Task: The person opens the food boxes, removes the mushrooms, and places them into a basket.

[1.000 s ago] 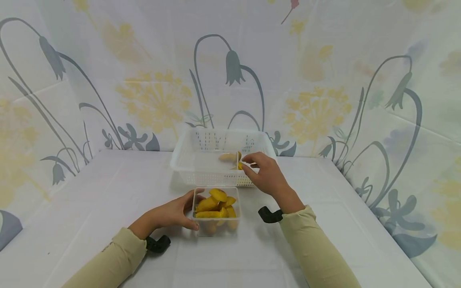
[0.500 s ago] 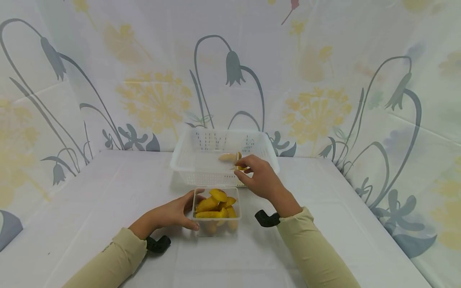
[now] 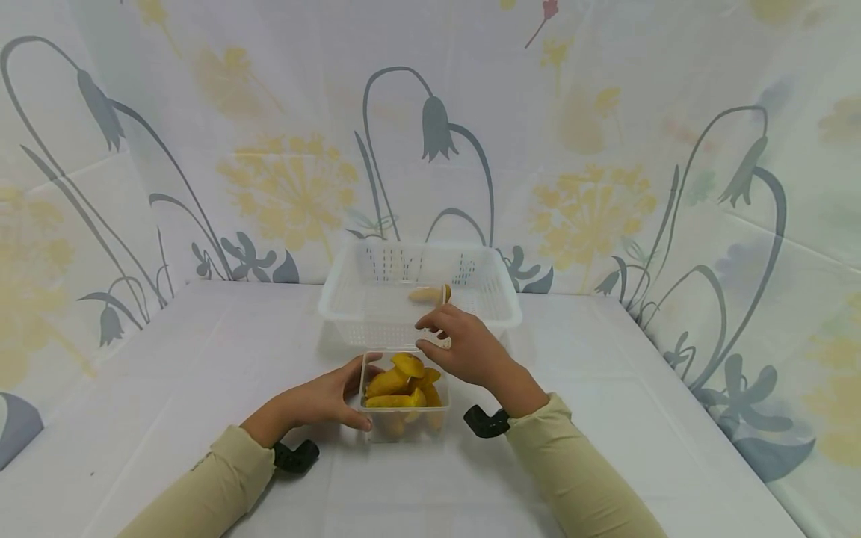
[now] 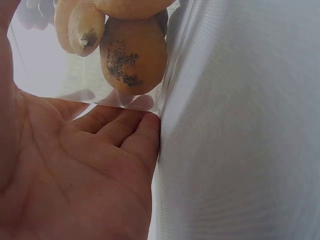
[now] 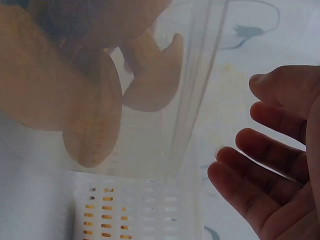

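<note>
A clear plastic box [image 3: 403, 433] filled with yellow mushrooms [image 3: 389, 382] stands on the white cloth. My left hand [image 3: 321, 396] grips its left side, thumb in front and fingers behind. In the left wrist view, the fingers [image 4: 137, 140] press against the box wall, and a mushroom base [image 4: 132, 60] shows dark specks. My right hand [image 3: 464, 347] hovers by the box's back right corner, fingers loosely bent. The right wrist view shows nothing between its thumb and fingers [image 5: 240, 185]; they are apart from the box.
Behind the box stands a white slotted basket [image 3: 350, 329] with a mushroom [image 3: 425, 295] inside; orange-yellow shows through its slots in the right wrist view. A flower-printed cloth [image 3: 289, 90] hangs at the back and sides. A black wrist mount [image 3: 486, 422] sits under the right wrist.
My right hand has moved from the basket's front right, leftward and toward me, to the box's back corner. The left hand and the box have stayed in place.
</note>
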Available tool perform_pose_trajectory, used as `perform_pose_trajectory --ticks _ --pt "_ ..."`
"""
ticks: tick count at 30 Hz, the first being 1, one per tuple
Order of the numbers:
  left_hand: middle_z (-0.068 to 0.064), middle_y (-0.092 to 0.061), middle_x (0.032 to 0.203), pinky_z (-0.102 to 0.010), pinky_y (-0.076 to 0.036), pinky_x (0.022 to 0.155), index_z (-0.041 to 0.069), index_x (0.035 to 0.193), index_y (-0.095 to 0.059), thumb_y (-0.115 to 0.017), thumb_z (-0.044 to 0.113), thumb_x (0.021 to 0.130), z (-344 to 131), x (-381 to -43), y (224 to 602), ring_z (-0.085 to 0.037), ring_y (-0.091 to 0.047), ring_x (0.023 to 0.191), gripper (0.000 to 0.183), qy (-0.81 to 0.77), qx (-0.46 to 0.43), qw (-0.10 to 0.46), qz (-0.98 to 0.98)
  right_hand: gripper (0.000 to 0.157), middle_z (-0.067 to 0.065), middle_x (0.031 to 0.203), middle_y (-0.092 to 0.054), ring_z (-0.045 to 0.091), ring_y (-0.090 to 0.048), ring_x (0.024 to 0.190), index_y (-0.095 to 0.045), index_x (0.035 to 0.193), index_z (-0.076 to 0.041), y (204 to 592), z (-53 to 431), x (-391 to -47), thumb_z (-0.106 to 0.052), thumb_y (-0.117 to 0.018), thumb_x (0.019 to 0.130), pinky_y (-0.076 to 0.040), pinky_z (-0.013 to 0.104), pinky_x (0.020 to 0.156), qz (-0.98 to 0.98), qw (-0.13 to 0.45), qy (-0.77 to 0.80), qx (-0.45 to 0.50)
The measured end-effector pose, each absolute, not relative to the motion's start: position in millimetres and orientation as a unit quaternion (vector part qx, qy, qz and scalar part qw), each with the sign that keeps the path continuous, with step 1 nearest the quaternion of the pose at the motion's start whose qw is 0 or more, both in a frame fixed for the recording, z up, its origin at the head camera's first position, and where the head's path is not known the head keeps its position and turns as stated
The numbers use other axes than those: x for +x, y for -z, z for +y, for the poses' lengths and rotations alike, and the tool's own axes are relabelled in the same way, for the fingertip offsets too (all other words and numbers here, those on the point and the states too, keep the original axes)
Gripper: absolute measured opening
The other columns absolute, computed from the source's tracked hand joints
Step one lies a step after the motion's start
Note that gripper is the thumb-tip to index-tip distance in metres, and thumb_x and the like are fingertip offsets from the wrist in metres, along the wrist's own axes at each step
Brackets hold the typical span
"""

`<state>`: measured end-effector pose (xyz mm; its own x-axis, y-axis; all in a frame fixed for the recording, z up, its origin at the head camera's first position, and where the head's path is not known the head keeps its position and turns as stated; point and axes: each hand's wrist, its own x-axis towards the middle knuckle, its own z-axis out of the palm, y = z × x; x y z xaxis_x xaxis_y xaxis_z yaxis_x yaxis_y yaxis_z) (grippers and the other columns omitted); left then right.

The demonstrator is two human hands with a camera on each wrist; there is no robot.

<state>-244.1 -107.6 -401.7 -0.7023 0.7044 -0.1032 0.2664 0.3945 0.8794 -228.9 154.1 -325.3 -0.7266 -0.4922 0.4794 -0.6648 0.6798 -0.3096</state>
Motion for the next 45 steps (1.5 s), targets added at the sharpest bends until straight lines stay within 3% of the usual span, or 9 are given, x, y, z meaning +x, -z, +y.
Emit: perform_pose_trajectory --ticks 7,15,36,45 --pt "0.005 -0.036 0.141 -0.048 -0.018 0.113 0.021 0.144 -0.011 -0.080 0.031 0.067 -108 -244 402 -0.020 -0.026 0.137 0.104 -0.456 0.299 0.237 0.804 0.023 -0.008 0.100 -0.059 0.008 -0.057 0.086 -0.062 0.105 -0.020 327 147 -225 -0.032 -0.062 0.085 -0.051 0.022 0.075 -0.904 0.155 -0.225 0.328" --pt "0.004 -0.035 0.142 -0.049 -0.018 0.112 0.023 0.144 -0.011 -0.080 0.031 0.067 -108 -243 403 -0.021 -0.026 0.137 0.104 -0.458 0.293 0.241 0.804 0.027 -0.001 0.106 -0.059 0.016 -0.060 0.088 -0.061 0.108 -0.017 333 142 -224 -0.033 -0.061 0.086 -0.051 0.026 0.077 -0.904 0.130 -0.216 0.346" --pt "0.003 -0.033 0.143 -0.048 -0.018 0.112 0.024 0.144 -0.011 -0.079 0.031 0.068 -108 -243 402 -0.021 -0.025 0.138 0.103 -0.458 0.303 0.236 0.802 0.033 -0.006 0.112 -0.061 0.012 -0.056 0.104 -0.063 0.113 -0.020 335 133 -221 -0.040 -0.058 0.087 -0.047 0.029 0.091 -0.932 0.081 -0.129 0.330" --pt "0.005 -0.037 0.140 -0.046 -0.019 0.113 0.022 0.144 -0.011 -0.080 0.029 0.068 -108 -244 403 -0.018 -0.028 0.136 0.103 -0.457 0.317 0.230 0.799 0.033 -0.006 0.112 -0.062 0.012 -0.054 0.106 -0.063 0.114 -0.019 331 132 -217 -0.035 -0.061 0.085 -0.046 0.029 0.093 -0.937 0.059 -0.100 0.330"
